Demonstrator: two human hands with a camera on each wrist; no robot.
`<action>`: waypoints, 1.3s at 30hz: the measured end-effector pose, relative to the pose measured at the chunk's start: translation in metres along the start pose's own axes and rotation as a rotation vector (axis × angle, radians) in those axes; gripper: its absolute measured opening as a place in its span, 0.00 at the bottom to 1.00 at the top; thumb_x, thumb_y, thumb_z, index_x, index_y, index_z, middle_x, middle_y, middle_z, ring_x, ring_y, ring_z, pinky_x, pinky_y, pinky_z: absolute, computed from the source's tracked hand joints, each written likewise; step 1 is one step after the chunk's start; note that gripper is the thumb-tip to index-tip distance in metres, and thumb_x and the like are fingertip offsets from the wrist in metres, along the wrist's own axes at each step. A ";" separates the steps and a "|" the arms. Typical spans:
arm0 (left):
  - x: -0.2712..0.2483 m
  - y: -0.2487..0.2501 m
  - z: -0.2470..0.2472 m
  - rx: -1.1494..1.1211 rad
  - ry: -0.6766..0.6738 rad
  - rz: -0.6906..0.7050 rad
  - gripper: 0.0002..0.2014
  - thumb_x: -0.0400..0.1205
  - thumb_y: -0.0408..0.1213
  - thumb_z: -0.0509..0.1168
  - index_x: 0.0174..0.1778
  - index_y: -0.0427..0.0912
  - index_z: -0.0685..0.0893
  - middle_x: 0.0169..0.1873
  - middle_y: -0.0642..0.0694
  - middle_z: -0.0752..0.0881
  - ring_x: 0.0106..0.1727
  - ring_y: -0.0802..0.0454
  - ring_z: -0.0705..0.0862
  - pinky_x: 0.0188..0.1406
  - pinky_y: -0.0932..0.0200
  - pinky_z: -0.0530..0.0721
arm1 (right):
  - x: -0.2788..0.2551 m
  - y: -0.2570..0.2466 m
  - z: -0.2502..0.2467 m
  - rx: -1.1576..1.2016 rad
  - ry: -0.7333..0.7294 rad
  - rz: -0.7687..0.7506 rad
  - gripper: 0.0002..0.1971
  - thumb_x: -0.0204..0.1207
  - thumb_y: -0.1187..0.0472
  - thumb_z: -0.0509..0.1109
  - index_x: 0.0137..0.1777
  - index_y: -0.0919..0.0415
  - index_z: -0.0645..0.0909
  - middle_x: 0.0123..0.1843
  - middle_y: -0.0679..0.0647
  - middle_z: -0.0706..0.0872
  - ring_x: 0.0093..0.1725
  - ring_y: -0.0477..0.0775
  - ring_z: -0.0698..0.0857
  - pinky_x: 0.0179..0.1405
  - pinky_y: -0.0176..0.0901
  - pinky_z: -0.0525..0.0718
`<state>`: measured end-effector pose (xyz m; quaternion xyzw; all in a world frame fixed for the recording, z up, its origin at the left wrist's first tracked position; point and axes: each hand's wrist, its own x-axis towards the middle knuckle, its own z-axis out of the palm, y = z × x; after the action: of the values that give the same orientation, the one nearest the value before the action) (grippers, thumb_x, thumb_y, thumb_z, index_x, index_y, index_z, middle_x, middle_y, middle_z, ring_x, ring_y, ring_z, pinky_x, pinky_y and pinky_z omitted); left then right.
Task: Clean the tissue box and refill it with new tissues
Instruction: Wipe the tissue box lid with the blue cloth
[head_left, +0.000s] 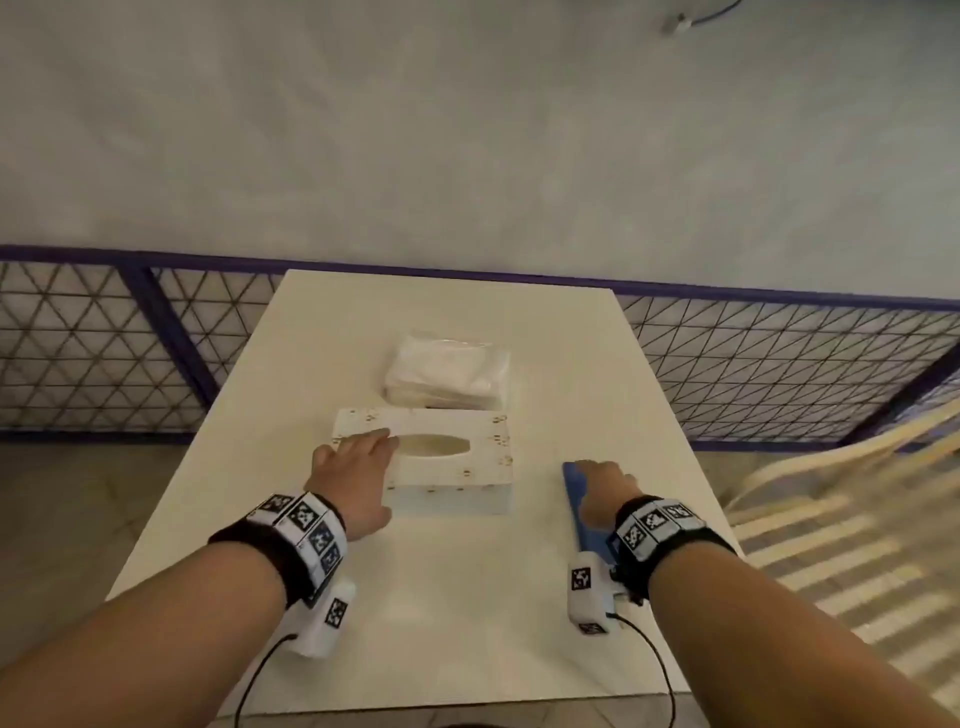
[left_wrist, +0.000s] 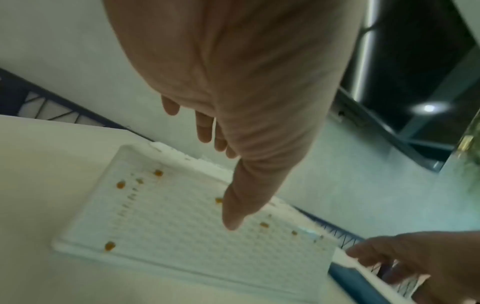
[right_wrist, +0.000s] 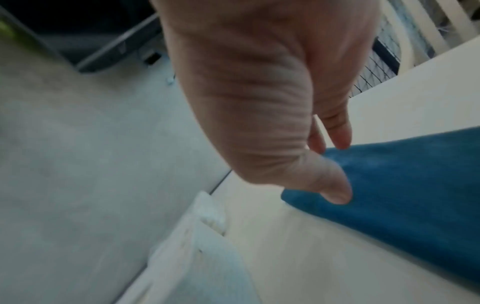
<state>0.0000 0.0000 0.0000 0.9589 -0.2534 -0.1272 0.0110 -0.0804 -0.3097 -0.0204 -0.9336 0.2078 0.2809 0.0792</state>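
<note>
A person stands at a white table (head_left: 457, 597), both bare forearms stretched out over it, each wrist wrapped in a black band carrying black-and-white square markers.

The left hand (head_left: 358, 478) lies over the left end of a tissue box (head_left: 452, 467), fingers straight and loosely spread, holding nothing. In the left wrist view the thumb (left_wrist: 233, 211) points down at the box's near side; whether it touches cannot be told. The box is a low white rectangle with a finely textured, grid-like surface and an oval opening on top, just past the fingertips of that hand. The opening looks pale inside. Small orange-brown spots are scattered over the box: a cluster near the far left corner, more along the right end, and a row along the near side. In the left wrist view these spots show as little blobs on the white texture.

Just beyond the box, farther from the left hand, lies a pack of tissues (head_left: 447, 374), white sheets in clear, crinkled wrapping.

The right hand (head_left: 605, 493) is well apart from the box, to its right, resting over a blue cloth (head_left: 579, 499) that lies flat on the table. Its fingers are straight and relaxed, and in the right wrist view the fingertips (right_wrist: 340, 135) reach the cloth's far edge and the thumb lies over its near corner, not gripping it.

To the right of the right hand stands a cream slatted chair (head_left: 831, 519). Behind the table runs a blue-framed wire mesh fence (head_left: 779, 364).
</note>
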 end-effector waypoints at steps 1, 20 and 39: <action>0.002 0.001 0.000 0.032 -0.017 0.012 0.46 0.72 0.50 0.69 0.83 0.50 0.51 0.83 0.51 0.51 0.82 0.50 0.54 0.75 0.44 0.55 | 0.003 -0.001 0.002 -0.033 -0.004 0.023 0.38 0.72 0.64 0.67 0.80 0.52 0.55 0.79 0.58 0.65 0.77 0.68 0.65 0.74 0.58 0.70; 0.019 -0.002 -0.002 0.134 -0.108 0.081 0.38 0.70 0.35 0.65 0.78 0.50 0.62 0.73 0.54 0.68 0.71 0.57 0.72 0.77 0.44 0.50 | -0.034 -0.004 -0.010 0.345 0.235 -0.083 0.12 0.76 0.59 0.67 0.57 0.61 0.81 0.55 0.59 0.87 0.55 0.62 0.84 0.46 0.41 0.75; 0.019 -0.013 -0.004 -0.001 -0.131 0.101 0.38 0.70 0.30 0.63 0.78 0.54 0.63 0.71 0.55 0.69 0.68 0.55 0.73 0.71 0.50 0.56 | 0.001 -0.102 -0.003 -0.097 0.216 -0.374 0.18 0.78 0.62 0.64 0.68 0.52 0.78 0.64 0.60 0.81 0.64 0.64 0.78 0.67 0.49 0.75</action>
<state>0.0236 0.0018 -0.0020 0.9346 -0.3015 -0.1889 0.0016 -0.0338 -0.2185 -0.0152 -0.9833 0.0248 0.1693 0.0622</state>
